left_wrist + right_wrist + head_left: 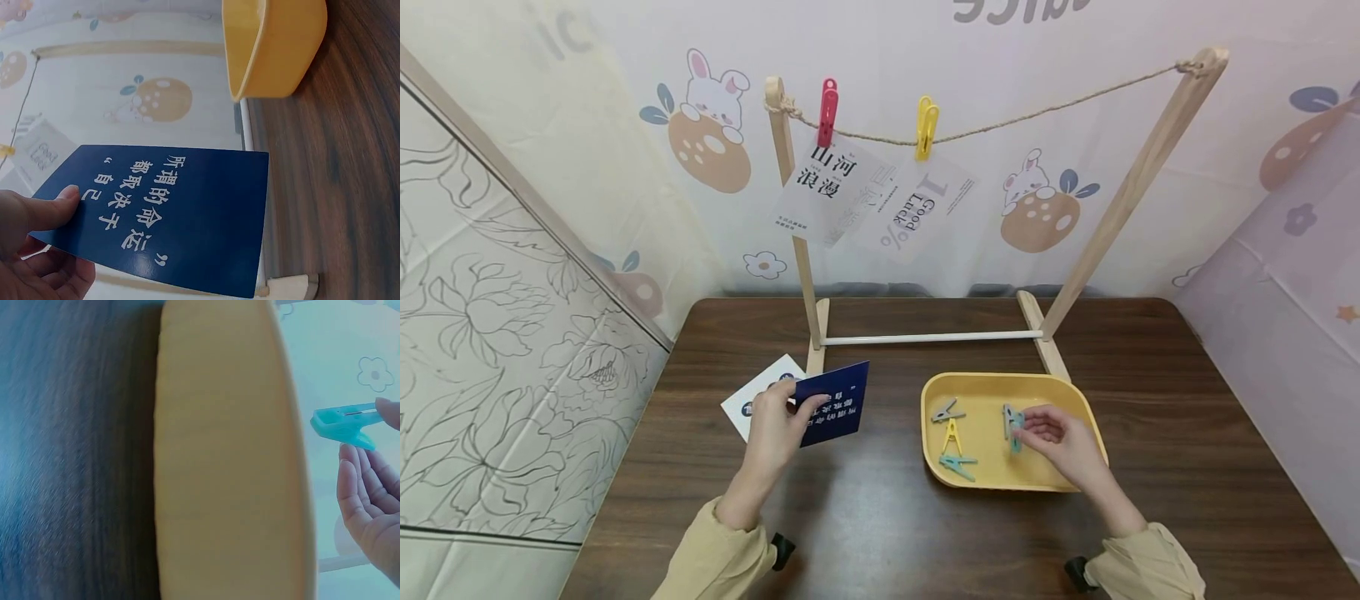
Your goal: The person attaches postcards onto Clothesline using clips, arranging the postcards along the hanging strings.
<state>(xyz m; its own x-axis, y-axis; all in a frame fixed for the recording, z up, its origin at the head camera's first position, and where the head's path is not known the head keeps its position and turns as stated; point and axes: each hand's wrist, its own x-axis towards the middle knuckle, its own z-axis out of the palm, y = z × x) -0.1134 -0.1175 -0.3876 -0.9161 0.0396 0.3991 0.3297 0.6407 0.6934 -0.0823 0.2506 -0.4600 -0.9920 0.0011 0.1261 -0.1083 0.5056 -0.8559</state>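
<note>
My left hand [777, 425] pinches a dark blue card [835, 406] by its edge, thumb on the printed face. White Chinese characters cover that face in the left wrist view. Beneath the hand lies a white card [760, 392] with dark blue marks, partly hidden. Over the yellow basket [1000, 478], my right hand [1063, 442] pinches a teal clothespin [342, 422] between thumb and fingers. Inside the basket are a grey clothespin [948, 411], a yellow clothespin [952, 435], a teal one [958, 467], and another greyish clothespin [1007, 417] close to the right fingers.
Behind stands a wooden frame [1112, 225] with a sagging twine line [1045, 111]. A red clothespin [827, 112] and a yellow clothespin [927, 129] hold printed translucent sheets [917, 204] on it. A white rod [932, 338] joins the feet on the brown table [880, 533].
</note>
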